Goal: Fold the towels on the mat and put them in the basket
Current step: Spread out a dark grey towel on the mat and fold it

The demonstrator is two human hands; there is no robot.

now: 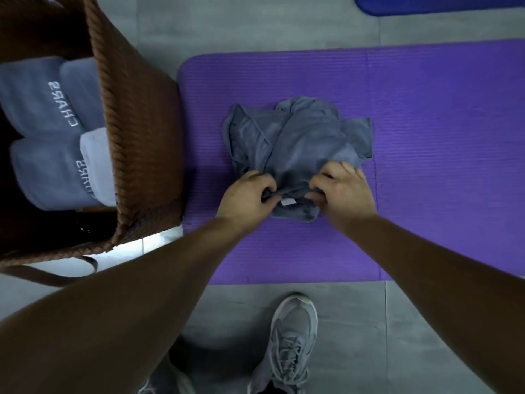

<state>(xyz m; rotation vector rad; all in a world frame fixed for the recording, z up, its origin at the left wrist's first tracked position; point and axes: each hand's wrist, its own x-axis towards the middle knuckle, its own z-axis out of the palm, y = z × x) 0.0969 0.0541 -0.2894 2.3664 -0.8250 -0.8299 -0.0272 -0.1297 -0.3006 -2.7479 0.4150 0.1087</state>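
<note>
Person stands over a purple mat (426,109) on the grey tile floor (255,24), both arms reaching down.

Grey towel (298,137): crumpled and unfolded, lying on the mat toward its basket end, about midway between the far edge and the edge nearest the person. Folds overlap in the middle and one flat corner sticks out on the person's right side.

Left hand (247,194): fingers curled, gripping the towel's near hem. Right hand (345,189): same, fingers curled into the near hem, thumb side tucked in the cloth. The hands are close together with a short bunched stretch of hem between them. A small white label (288,202) shows on that stretch. A bit of towel hangs past the hands toward the person, flat on the mat.

Basket (136,137): brown, woven, tall-walled, on the floor just beside the mat's short end on the person's left. Cannot tell if wall and mat actually touch. A brown strap handle (56,277) droops from its near rim onto the floor.

Inside the basket: several folded grey towels (37,100), packed side by side, white lettering on two of them.

Grey sneaker (289,345) is on the floor just off the mat's near edge; the second foot is only partly in view beside it. The corner of a blue mat (440,4) lies beyond the purple mat's far edge, well apart from it.
</note>
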